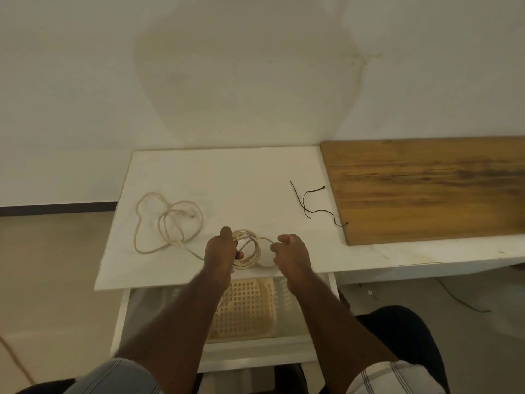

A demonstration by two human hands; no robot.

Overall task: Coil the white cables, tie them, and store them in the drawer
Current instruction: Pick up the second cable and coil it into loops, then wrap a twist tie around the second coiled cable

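My left hand (221, 251) grips a small coil of white cable (250, 253) near the front edge of the white tabletop (227, 172). To the right of the coil, my right hand (291, 251) pinches an outer loop of the same cable. The loose rest of the cable (167, 223) lies in wide loops on the table to the left and runs toward my left hand. Two dark ties (312, 203) lie on the tabletop at the right. Below the front edge, the drawer (255, 344) stands open, with a beige plastic mesh basket (245, 308) inside it.
A brown wooden board (426, 186) lies on a white bench to the right of the table. A pale wall stands behind. A thin dark wire (460, 300) trails on the floor at the right. My knees show at the bottom.
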